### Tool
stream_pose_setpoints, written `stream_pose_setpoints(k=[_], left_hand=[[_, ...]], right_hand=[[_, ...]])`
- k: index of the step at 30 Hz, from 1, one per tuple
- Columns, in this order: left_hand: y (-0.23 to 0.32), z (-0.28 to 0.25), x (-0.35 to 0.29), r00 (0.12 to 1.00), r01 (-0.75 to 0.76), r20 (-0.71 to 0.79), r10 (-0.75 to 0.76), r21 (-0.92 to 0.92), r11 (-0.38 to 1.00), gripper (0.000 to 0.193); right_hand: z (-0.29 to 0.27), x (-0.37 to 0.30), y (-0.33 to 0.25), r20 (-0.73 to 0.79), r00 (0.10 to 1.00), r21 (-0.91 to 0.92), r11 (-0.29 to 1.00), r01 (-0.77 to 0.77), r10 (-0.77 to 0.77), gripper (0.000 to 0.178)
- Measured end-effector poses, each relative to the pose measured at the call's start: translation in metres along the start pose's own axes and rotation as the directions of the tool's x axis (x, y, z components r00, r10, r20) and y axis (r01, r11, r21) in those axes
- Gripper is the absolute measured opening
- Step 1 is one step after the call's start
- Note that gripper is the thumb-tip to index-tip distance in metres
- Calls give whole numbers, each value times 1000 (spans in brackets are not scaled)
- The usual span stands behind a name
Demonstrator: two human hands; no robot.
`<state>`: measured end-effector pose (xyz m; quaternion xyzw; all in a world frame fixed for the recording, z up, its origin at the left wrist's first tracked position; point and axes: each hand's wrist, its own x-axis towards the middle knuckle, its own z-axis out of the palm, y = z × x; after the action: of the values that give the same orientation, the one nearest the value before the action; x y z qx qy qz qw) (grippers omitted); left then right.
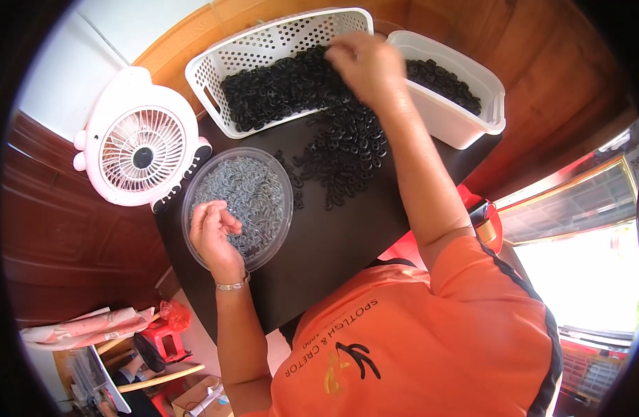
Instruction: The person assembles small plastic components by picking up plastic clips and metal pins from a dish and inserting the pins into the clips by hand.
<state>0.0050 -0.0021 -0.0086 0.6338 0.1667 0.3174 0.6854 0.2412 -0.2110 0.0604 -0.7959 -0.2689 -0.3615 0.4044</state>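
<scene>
My left hand [217, 236] is over a round clear plastic tub [289, 198] filled with small grey translucent pieces [253, 187]. Its fingers are curled together, and whatever they hold is too small to make out. My right hand [369, 69] is raised above the right end of a white perforated basket [219, 64], its fingers smeared by motion. Inside that basket lies a heap of small black plastic pieces [281, 90]. More black pieces with holes [344, 149] are spread over the dark tabletop [319, 250] just below my right hand.
A white bin [444, 115] with more black pieces stands right of the basket. At the table's left edge is a pink fan [142, 149]. Wooden panelling backs the table. A red stool [168, 342] and a cardboard box [198, 399] are at lower left.
</scene>
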Motion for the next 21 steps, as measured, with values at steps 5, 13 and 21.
stream_pose_setpoints(k=[5, 13, 21], left_hand=[[-1, -5, 3, 1000, 25, -2, -25, 5, 1000, 20], [4, -4, 2, 1000, 10, 7, -10, -5, 1000, 21], [3, -4, 2, 1000, 18, 12, -18, -4, 1000, 20]], right_hand=[[35, -28, -26, 851, 514, 172, 982, -74, -110, 20], [60, -50, -37, 931, 326, 57, 947, 316, -164, 18], [69, -57, -25, 851, 506, 58, 983, 172, -138, 20]])
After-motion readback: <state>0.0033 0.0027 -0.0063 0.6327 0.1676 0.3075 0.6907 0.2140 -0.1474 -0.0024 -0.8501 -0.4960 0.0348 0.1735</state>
